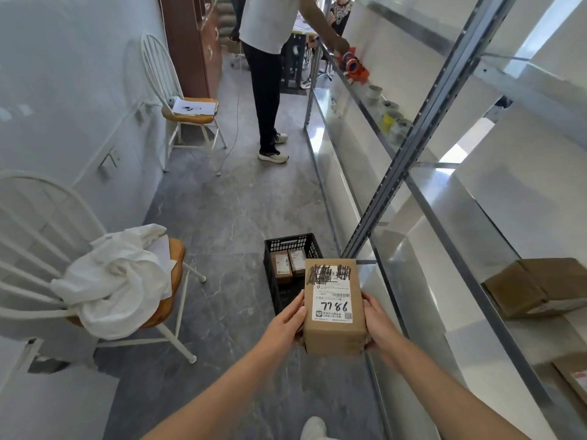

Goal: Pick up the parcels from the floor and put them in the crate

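While the left hand (287, 315) and the right hand (379, 322) grip it from either side, the parcel (333, 306) is held in the air, off the floor, label facing up. It is a brown cardboard box, longer than wide. White shipping label on top: upper lines scribbled over in black pen, barcode below, "7786" handwritten in black, QR code at the lower right corner. Left hand: thumb against the left top edge, fingers wrapped down the side. Right hand: thumb at the right edge, fingers curled under the near bottom corner. Both forearms are bare and reach in from the lower edge of view.

Crate (287, 241): black plastic, lattice walls, stands on the floor just beyond and below the parcel, which hides its near right part. Inside, two smaller parcels (282, 266) lie side by side, brown with white labels; whether they touch, cannot tell.

Floor (222, 211): grey marbled tiles. Metal shelving (409, 154) runs along the right, and the crate stands beside its near upright. A brown box (536, 287) lies on a shelf at right. Farther along are rolls of tape (392, 114) and an orange tape dispenser (355, 66). A second person (266, 74), in a light top and dark trousers, stands well beyond the crate and reaches to the dispenser.

Left side: a near chair (176, 258), white with a wooden seat, carries a crumpled white cloth (117, 281). A far chair (187, 118) of the same kind carries sheets of paper (193, 107).
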